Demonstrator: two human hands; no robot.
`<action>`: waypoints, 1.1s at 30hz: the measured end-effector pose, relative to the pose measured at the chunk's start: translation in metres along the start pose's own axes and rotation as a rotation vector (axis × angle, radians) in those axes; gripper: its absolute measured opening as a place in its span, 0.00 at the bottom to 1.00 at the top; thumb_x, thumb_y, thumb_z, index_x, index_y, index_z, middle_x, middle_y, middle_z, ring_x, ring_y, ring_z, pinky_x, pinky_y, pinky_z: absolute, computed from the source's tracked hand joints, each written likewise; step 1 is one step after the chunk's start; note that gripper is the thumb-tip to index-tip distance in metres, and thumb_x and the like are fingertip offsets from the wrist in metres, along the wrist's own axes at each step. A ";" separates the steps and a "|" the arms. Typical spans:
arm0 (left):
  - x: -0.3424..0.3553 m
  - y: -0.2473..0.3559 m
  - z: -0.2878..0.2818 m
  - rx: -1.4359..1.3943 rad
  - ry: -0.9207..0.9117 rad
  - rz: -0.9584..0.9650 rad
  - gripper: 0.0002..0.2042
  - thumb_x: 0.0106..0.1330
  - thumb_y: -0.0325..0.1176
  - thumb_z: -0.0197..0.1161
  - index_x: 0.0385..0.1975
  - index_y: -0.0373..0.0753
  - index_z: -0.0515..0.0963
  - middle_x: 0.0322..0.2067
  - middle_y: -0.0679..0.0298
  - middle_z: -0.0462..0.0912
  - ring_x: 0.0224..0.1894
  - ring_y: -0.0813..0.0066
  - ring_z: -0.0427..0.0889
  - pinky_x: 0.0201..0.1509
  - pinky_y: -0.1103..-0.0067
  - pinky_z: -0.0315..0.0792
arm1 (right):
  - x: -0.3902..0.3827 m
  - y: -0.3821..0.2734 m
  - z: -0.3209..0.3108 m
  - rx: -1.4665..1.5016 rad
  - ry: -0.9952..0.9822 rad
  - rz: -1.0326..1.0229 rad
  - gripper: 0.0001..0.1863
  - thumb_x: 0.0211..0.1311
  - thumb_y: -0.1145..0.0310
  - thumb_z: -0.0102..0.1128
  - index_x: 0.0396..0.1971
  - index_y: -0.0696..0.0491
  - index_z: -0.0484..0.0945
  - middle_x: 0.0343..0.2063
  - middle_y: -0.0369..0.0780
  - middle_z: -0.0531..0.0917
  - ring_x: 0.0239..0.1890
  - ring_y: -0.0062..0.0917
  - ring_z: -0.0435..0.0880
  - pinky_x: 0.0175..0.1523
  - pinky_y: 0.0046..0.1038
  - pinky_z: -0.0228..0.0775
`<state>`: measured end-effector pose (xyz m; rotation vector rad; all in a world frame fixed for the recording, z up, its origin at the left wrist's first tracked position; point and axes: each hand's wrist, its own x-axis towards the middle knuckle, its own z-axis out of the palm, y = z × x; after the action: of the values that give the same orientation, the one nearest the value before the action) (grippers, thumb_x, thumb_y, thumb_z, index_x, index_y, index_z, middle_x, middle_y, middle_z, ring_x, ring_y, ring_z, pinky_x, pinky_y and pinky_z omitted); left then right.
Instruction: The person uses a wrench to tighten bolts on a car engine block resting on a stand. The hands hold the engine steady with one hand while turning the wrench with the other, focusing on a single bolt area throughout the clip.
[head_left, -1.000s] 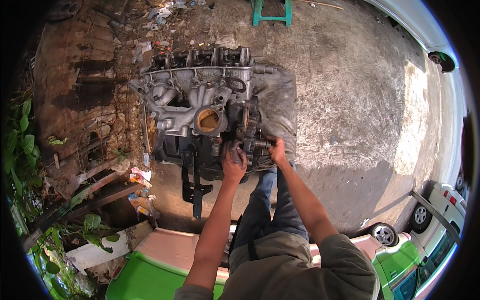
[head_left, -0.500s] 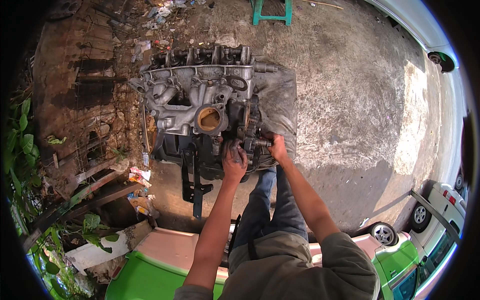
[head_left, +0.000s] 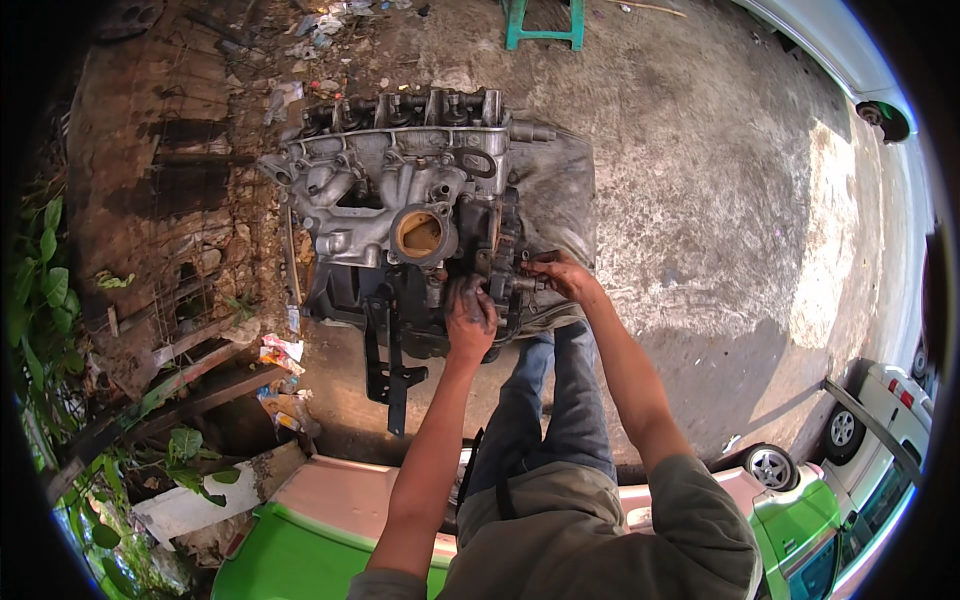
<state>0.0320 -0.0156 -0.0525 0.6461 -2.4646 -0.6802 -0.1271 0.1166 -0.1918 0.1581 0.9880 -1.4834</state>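
A grey, greasy engine block point(head_left: 390, 200) with an intake manifold and a round orange-rimmed throttle opening point(head_left: 420, 233) stands on the concrete ground in front of me. My left hand point(head_left: 468, 312), blackened with grease, presses on a small part at the engine's near end. Just to its right, my right hand point(head_left: 558, 275) grips a fitting there with closed fingers. What exactly sits under the fingers is hidden. A grey cloth point(head_left: 560, 190) lies under and beside the engine on its right.
A black bracket point(head_left: 388, 360) hangs off the engine's near side. Rubble, planks and plants fill the left. A green stool point(head_left: 543, 22) stands at the top. A green and white vehicle point(head_left: 300, 530) is below me, and other cars point(head_left: 880, 430) are at the right.
Both hands stay at the engine's near end with only tiny shifts. The view has barely moved.
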 end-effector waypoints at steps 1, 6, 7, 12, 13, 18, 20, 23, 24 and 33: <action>0.000 0.000 0.000 0.015 0.014 0.030 0.08 0.62 0.19 0.45 0.38 0.26 0.69 0.32 0.44 0.71 0.33 0.46 0.72 0.39 0.60 0.67 | -0.004 0.000 0.001 -0.045 0.039 0.001 0.23 0.58 0.72 0.63 0.49 0.69 0.68 0.49 0.52 0.79 0.46 0.34 0.82 0.47 0.28 0.74; -0.003 -0.001 0.001 0.032 0.008 -0.010 0.10 0.61 0.20 0.49 0.41 0.30 0.70 0.35 0.45 0.74 0.36 0.46 0.74 0.42 0.59 0.71 | -0.015 -0.002 0.007 -0.384 0.153 -0.064 0.21 0.61 0.67 0.63 0.48 0.65 0.71 0.41 0.43 0.83 0.38 0.26 0.81 0.42 0.26 0.73; -0.004 -0.002 0.001 0.041 -0.004 -0.016 0.09 0.61 0.20 0.49 0.41 0.30 0.70 0.35 0.45 0.74 0.36 0.46 0.74 0.42 0.59 0.71 | -0.014 0.000 0.006 -0.513 0.136 -0.076 0.20 0.61 0.68 0.63 0.48 0.65 0.72 0.39 0.42 0.83 0.39 0.25 0.81 0.43 0.26 0.73; -0.005 -0.002 0.000 0.040 -0.045 -0.056 0.09 0.62 0.20 0.49 0.41 0.29 0.70 0.35 0.45 0.74 0.36 0.46 0.74 0.42 0.59 0.71 | 0.007 0.023 -0.001 -0.900 0.153 -0.356 0.14 0.56 0.79 0.59 0.44 0.62 0.77 0.36 0.44 0.84 0.43 0.29 0.82 0.46 0.27 0.73; -0.005 -0.002 0.000 0.047 -0.036 -0.035 0.09 0.62 0.20 0.49 0.41 0.29 0.70 0.35 0.45 0.74 0.36 0.46 0.74 0.42 0.59 0.71 | 0.010 0.029 -0.001 -0.850 0.155 -0.424 0.13 0.56 0.78 0.59 0.42 0.61 0.78 0.36 0.47 0.84 0.42 0.33 0.83 0.45 0.30 0.73; -0.003 -0.001 0.000 0.036 -0.031 -0.025 0.09 0.62 0.20 0.48 0.41 0.29 0.69 0.35 0.46 0.74 0.36 0.47 0.74 0.42 0.59 0.70 | 0.012 0.036 0.000 -0.782 0.206 -0.541 0.10 0.54 0.81 0.56 0.36 0.59 0.80 0.30 0.49 0.84 0.36 0.37 0.84 0.43 0.31 0.72; -0.003 -0.001 0.000 0.047 -0.029 -0.014 0.09 0.62 0.20 0.48 0.41 0.30 0.69 0.35 0.46 0.74 0.36 0.47 0.74 0.42 0.59 0.70 | 0.011 0.030 0.002 -0.812 0.189 -0.435 0.09 0.53 0.82 0.56 0.34 0.59 0.80 0.28 0.49 0.83 0.33 0.36 0.84 0.41 0.30 0.72; -0.004 -0.002 0.001 0.052 -0.027 -0.013 0.08 0.62 0.20 0.48 0.41 0.30 0.69 0.35 0.46 0.74 0.37 0.47 0.74 0.42 0.59 0.70 | 0.011 0.025 0.004 -0.843 0.200 -0.379 0.07 0.52 0.82 0.57 0.31 0.60 0.79 0.25 0.47 0.83 0.30 0.33 0.83 0.39 0.28 0.71; -0.004 -0.002 0.001 0.046 -0.031 -0.026 0.08 0.62 0.20 0.48 0.41 0.30 0.69 0.35 0.46 0.74 0.37 0.47 0.74 0.42 0.59 0.70 | 0.011 0.025 0.005 -0.883 0.216 -0.374 0.06 0.52 0.82 0.57 0.31 0.60 0.79 0.25 0.48 0.83 0.30 0.33 0.83 0.39 0.28 0.71; -0.006 -0.005 0.003 0.039 -0.042 -0.046 0.09 0.61 0.20 0.49 0.41 0.30 0.69 0.36 0.46 0.74 0.38 0.47 0.74 0.43 0.59 0.70 | 0.020 0.029 0.007 -0.883 0.208 -0.427 0.05 0.53 0.82 0.62 0.31 0.63 0.78 0.26 0.44 0.84 0.34 0.24 0.84 0.40 0.26 0.73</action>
<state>0.0366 -0.0155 -0.0593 0.7125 -2.5141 -0.6710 -0.1026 0.1010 -0.2137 -0.5765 1.8392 -1.2789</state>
